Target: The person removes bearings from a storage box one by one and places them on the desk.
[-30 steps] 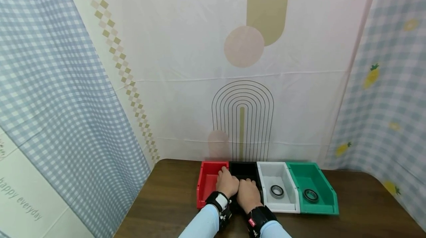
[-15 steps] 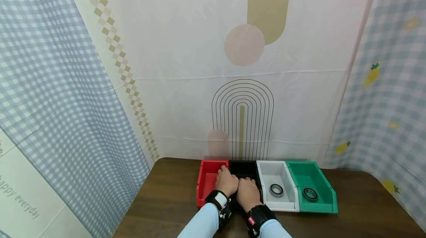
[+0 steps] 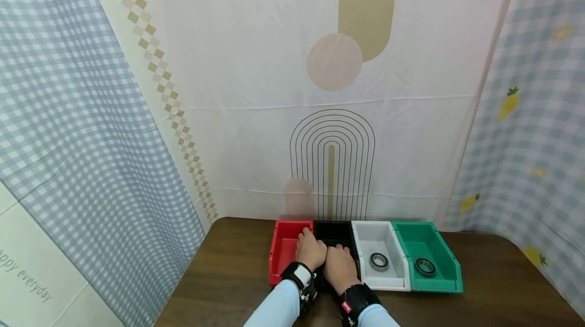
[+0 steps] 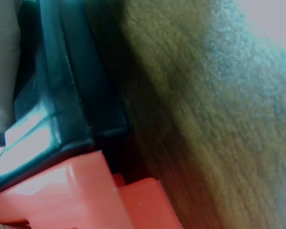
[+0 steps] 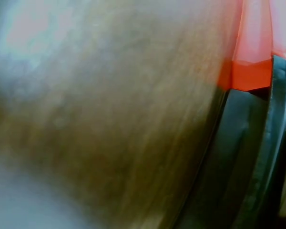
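Observation:
In the head view, my left hand (image 3: 311,252) lies over the side where the red bin (image 3: 282,253) meets the black bin (image 3: 332,230), one finger reaching forward along it. Right beside it, my right hand (image 3: 340,268) bends its fingers down over the black bin. The two hands meet at the thumbs. Their fingertips are hidden, so I cannot tell what they grip. Close up in the left wrist view, the black bin's rim (image 4: 66,95) adjoins the red bin's corner (image 4: 76,191). The right wrist view shows the same black (image 5: 229,157) and red bins (image 5: 252,47) meeting.
To the right, in the same row, stand a white bin (image 3: 371,235) and a green bin (image 3: 418,240). Each has a ring-shaped bearing inside, one bearing (image 3: 379,269) in white, another bearing (image 3: 425,274) in green. Brown tabletop (image 3: 228,266) surrounds them, with a patterned cloth (image 3: 251,154) hanging behind.

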Tool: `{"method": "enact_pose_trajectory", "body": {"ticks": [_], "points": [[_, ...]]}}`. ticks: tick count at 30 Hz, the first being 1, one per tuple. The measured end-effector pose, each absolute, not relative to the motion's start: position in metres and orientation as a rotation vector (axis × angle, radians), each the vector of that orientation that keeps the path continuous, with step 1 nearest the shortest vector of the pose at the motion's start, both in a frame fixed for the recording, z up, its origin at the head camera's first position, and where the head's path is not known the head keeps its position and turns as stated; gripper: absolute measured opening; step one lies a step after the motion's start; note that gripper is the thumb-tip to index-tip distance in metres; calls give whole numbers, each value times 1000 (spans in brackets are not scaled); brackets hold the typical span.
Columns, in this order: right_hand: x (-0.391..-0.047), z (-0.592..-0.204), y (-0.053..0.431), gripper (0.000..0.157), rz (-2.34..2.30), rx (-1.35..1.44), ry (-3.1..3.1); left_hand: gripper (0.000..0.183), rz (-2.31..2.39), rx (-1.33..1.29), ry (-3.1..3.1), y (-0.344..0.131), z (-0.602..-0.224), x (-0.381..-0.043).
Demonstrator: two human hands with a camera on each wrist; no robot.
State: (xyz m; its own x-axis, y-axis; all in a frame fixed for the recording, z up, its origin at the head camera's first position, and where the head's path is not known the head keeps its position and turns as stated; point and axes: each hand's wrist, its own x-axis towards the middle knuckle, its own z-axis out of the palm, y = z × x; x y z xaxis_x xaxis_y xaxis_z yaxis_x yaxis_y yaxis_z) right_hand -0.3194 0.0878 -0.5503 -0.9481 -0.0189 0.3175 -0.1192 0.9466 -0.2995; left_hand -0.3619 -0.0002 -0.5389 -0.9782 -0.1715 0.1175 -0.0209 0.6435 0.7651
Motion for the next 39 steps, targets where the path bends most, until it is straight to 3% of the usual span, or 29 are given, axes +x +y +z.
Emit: {"method": "enact_pose_trajectory", "body": {"ticks": [11,15,21,29,39], "points": [[-319,-549,85,9,390,131,-2765,41,-1276,181,-2703,-3,-539,-364],[-317,-545,85,19,318,159,-2728,36,-1250,191,-2707,-4,-539,-366],[-309,-543,88,39,190,167,-2699,43,-1281,172,-2693,-1,-539,-365],[-292,-540,96,35,176,202,-2662,37,-1227,185,-2688,-1,-541,-362],[-258,-512,107,38,372,253,-2719,49,-1230,175,-2698,1,-540,-360]]}}
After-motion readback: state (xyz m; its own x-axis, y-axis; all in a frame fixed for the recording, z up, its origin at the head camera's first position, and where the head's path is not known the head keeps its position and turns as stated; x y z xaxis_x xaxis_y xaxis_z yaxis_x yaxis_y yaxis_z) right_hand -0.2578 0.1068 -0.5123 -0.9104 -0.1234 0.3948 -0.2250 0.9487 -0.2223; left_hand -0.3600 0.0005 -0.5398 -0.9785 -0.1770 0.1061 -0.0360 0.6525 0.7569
